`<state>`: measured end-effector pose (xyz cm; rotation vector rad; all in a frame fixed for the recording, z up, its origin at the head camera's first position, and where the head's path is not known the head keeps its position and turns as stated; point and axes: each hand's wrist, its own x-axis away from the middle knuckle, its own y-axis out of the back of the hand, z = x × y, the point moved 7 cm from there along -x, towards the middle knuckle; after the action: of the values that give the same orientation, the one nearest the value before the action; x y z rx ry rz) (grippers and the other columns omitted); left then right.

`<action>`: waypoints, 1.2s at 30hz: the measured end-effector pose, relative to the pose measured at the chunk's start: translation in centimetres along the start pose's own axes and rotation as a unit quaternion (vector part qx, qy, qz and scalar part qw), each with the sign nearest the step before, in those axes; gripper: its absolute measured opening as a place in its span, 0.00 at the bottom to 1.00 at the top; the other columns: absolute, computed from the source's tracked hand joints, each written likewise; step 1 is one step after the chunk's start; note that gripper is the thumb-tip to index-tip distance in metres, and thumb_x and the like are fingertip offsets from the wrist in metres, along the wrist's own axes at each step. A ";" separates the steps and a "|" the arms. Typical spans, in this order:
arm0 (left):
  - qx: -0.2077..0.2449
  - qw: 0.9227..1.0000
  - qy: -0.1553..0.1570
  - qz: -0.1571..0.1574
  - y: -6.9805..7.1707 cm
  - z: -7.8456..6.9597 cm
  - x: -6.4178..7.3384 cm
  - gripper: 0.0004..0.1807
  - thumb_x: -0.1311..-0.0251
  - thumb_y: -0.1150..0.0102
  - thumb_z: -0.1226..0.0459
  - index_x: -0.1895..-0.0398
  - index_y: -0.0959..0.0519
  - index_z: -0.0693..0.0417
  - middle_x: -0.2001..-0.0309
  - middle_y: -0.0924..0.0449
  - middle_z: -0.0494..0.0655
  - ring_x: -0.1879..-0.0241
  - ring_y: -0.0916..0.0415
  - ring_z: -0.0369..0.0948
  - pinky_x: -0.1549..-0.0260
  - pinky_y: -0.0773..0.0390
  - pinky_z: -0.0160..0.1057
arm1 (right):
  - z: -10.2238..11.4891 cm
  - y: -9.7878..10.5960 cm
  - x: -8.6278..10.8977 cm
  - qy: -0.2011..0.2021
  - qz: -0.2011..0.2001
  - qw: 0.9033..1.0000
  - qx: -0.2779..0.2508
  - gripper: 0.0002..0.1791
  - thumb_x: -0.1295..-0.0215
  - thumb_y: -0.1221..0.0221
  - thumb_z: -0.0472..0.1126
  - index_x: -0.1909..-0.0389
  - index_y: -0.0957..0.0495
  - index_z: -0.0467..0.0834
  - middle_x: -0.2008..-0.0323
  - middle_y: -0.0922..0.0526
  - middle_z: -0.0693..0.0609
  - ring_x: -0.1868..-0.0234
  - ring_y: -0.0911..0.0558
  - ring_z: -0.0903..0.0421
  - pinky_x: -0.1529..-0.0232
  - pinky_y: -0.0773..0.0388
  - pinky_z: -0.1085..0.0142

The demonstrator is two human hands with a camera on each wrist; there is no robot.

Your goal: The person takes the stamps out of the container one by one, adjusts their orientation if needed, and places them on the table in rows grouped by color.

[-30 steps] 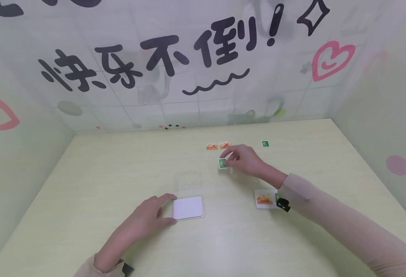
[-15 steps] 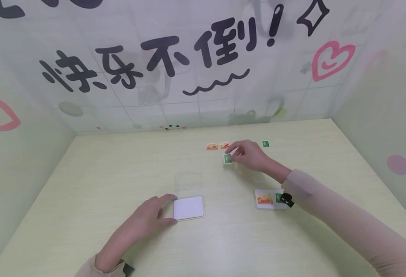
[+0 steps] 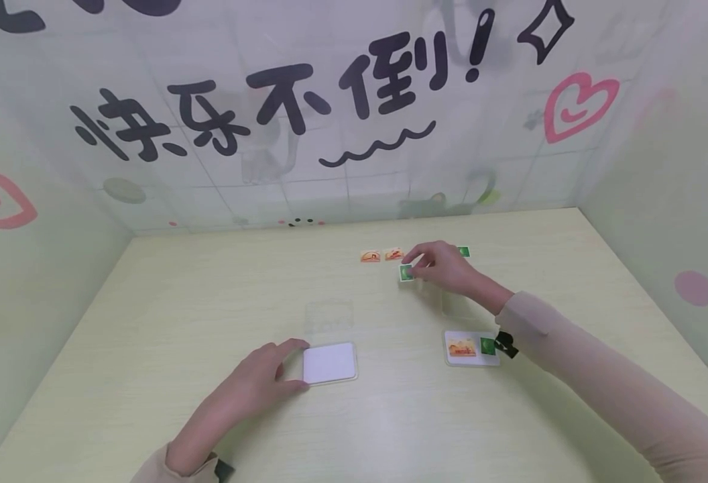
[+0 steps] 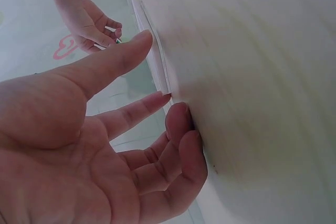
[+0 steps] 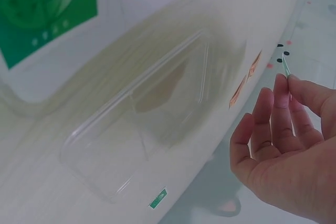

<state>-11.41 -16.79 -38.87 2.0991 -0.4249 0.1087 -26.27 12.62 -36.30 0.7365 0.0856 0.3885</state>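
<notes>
Hands are both noted over the pale tabletop (image 3: 209,322), each bare and emerging from a beige sleeve. Nearest, the left hand (image 3: 254,386) is laid at the left side of a white card (image 3: 330,363); its thumb and forefinger are extended, set well apart and placed at the card's two left corners, while the remaining fingers are bent inward, as shown by the left wrist view. The white card is lain flat, and a clear rim is visible around its edge.

To the right, a printed card (image 3: 471,361) is found flat, with an orange picture (image 3: 462,347) and, just beside it, a green picture (image 3: 488,346). Directly beyond the white card, a clear plastic piece (image 3: 328,303) is faintly made out. A clear lid (image 5: 131,94) is located beyond the printed card and is partly covered by the right arm in the head view.

Farther on, a small green piece (image 3: 405,273) is pinched between the thumb and forefinger of the right hand (image 3: 444,267) and is held raised above the tabletop; it is seen almost edge-on from the right wrist.

Near the far edge, two orange pieces (image 3: 370,256) are placed side by side, and a loose green piece (image 3: 464,251) is partly hidden behind the right hand. Beyond, the wall is marked with black lettering (image 3: 209,117) and a pink heart (image 3: 580,107).
</notes>
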 end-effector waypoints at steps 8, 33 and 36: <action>-0.004 1.000 0.001 -0.003 0.0 0.0 0.1 0.35 0.42 0.22 0.61 0.31 0.24 0.48 0.71 0.32 0.46 0.70 0.37 0.42 0.71 0.37 0.38 | -0.4 0.3 -0.2 0.006 0.001 1.000 -0.001 0.12 0.28 0.35 0.33 0.47 0.16 0.33 0.60 0.12 0.40 0.61 0.16 0.48 0.64 0.23 0.66; 0.003 1.000 0.005 0.000 0.1 0.0 0.1 0.34 0.41 0.22 0.60 0.31 0.24 0.47 0.70 0.32 0.47 0.69 0.37 0.43 0.70 0.37 0.39 | -2.6 1.9 -1.0 -0.023 -0.008 1.000 -0.001 0.14 0.27 0.36 0.34 0.45 0.17 0.34 0.59 0.11 0.39 0.62 0.15 0.48 0.66 0.25 0.66; 0.003 1.000 0.003 0.000 0.1 0.0 0.2 0.34 0.41 0.23 0.61 0.31 0.24 0.47 0.70 0.32 0.47 0.69 0.37 0.43 0.70 0.37 0.39 | -2.9 2.1 -1.1 -0.027 -0.007 1.000 -0.001 0.14 0.27 0.36 0.35 0.44 0.17 0.34 0.59 0.12 0.39 0.62 0.16 0.48 0.66 0.25 0.65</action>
<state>-11.29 -16.90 -38.78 2.1045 -0.4209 0.1159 -28.56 15.46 -37.15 0.7430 0.0397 0.3551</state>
